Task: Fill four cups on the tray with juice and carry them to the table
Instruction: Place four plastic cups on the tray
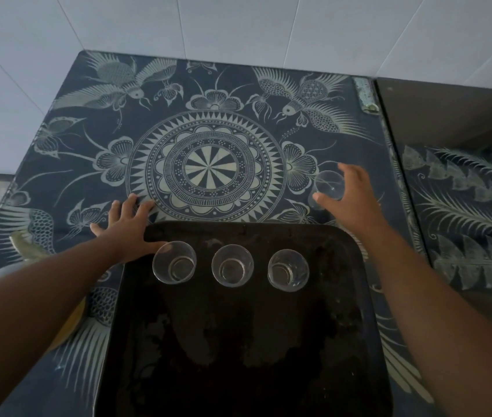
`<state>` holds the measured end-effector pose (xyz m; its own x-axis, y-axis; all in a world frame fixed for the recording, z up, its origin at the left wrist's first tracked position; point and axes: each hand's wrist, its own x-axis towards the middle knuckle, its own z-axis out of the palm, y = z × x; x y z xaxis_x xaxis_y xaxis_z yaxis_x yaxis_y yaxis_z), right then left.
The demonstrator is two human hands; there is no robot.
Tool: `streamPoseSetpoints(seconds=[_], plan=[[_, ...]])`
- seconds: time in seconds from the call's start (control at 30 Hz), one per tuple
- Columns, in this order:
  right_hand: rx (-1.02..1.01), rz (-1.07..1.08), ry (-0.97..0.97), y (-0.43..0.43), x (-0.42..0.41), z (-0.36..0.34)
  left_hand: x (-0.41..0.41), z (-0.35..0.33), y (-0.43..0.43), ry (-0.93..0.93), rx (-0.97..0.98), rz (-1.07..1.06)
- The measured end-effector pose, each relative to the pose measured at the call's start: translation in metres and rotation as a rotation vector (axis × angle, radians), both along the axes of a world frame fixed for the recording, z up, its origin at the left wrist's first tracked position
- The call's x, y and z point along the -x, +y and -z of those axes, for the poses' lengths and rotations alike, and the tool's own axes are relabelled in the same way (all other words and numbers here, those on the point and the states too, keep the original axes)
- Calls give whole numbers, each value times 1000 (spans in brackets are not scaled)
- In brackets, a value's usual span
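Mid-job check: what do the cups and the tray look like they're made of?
Cups, including the cup in the right hand: clear and glossy, with the surface behind showing through; glass or hard plastic, can't tell which. Tray: dark, matte, with blotchy worn patches; possibly coated metal, uncertain.

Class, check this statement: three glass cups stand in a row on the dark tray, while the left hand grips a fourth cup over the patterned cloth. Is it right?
One thing is wrong: the head view shows the right hand, not the left, gripping the fourth cup over the patterned cloth. The left hand lies open by the tray's corner. Three cups do stand in a row on the dark tray.
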<state>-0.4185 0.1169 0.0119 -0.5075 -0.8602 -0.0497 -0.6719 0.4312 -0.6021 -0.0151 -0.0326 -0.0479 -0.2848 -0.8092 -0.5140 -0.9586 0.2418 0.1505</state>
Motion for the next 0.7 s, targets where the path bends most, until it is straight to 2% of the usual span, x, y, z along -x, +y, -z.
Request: streamPoseSetpoints(seconds=[0.43, 0.6, 0.7], plan=[[-14, 75, -92, -10, 2, 14, 2, -1, 0, 7, 6, -2], [105, 147, -209, -7, -6, -2, 1, -1, 0, 4, 6, 0], [151, 119, -236, 9, -13, -16, 2, -1, 0, 1, 9, 0]])
